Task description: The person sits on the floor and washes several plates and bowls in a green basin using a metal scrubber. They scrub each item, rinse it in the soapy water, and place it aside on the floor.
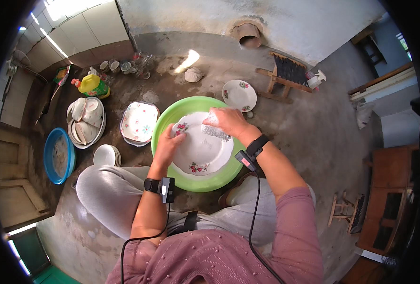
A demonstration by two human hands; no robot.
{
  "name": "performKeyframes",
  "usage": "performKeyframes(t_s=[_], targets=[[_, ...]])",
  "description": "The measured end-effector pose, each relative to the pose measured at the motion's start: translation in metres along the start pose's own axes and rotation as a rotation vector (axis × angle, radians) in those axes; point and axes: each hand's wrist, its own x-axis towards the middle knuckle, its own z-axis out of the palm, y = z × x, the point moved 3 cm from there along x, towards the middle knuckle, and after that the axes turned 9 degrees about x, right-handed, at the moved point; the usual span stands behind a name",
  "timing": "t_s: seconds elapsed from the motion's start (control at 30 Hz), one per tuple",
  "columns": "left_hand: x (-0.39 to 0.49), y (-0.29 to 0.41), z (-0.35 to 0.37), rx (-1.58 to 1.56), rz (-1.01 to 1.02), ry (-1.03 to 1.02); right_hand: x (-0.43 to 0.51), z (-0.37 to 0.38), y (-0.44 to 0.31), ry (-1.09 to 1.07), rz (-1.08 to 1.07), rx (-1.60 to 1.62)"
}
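A white scalloped plate with pink flower prints is held tilted over a light green basin. My left hand grips its left rim, thumb on the upper face. In my right hand is a silvery scrubbing pad, pressed on the plate's upper right part. The basin stands on the floor between my legs, and the plate hides most of its inside. Just beyond the basin's upper right rim lies another flower-printed plate.
On the left are stacked square dishes, stacked bowls, a dish-filled basin, a blue basin and a yellow detergent jug. Glasses and cups line the wall. A low wooden stool stands at upper right.
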Motion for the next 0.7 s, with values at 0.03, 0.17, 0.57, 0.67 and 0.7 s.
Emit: performKeyframes(t_s=[0.03,0.17,0.57,0.67,0.7], targets=[[-0.001,0.002,0.001,0.019,0.013,-0.026,0.001,-0.001,-0.005,-0.018,-0.081,0.029],[-0.003,0.002,0.009,0.086,0.002,-0.025,0.006,0.004,-0.023,-0.036,-0.107,-0.081],[0.007,-0.003,-0.001,0.026,-0.024,0.013,-0.005,0.023,0.013,0.092,0.200,0.204],[0.010,-0.003,-0.013,-0.104,-0.033,0.055,-0.011,0.027,0.019,0.099,0.278,0.243],[0.011,-0.001,-0.015,-0.120,-0.001,0.059,-0.011,0.026,0.017,0.108,0.255,0.223]])
